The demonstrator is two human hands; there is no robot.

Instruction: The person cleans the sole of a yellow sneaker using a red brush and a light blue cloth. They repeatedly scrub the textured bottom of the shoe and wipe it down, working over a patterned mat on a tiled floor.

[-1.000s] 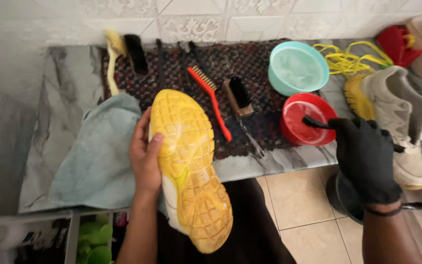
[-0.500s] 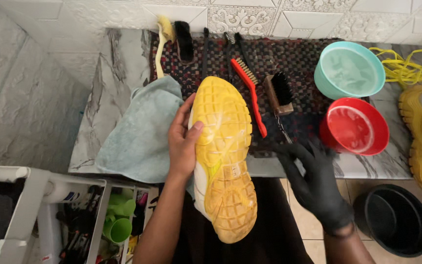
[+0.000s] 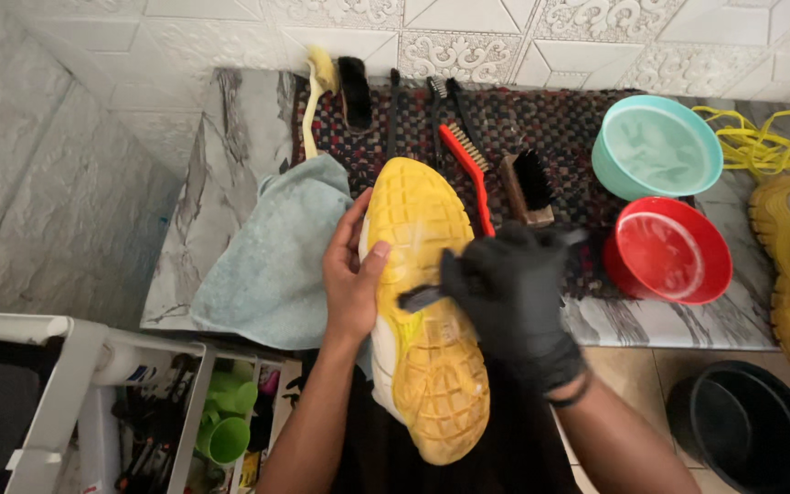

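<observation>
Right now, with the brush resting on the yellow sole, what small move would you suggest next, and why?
Probably short scrubbing strokes along the yellow sole. The gloved right hand already has the small dark brush at mid-sole, the bare left hand steadies the upturned shoe from its side, and the tread looks wet and foamy.

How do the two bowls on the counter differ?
The teal bowl sits farther back, near the tiled wall; the red bowl sits in front of it, by the counter's front edge. The teal one looks slightly larger and deeper. Its inside looks cloudy; the red one's is glossy. Both are round, upright and plastic-looking.
</observation>
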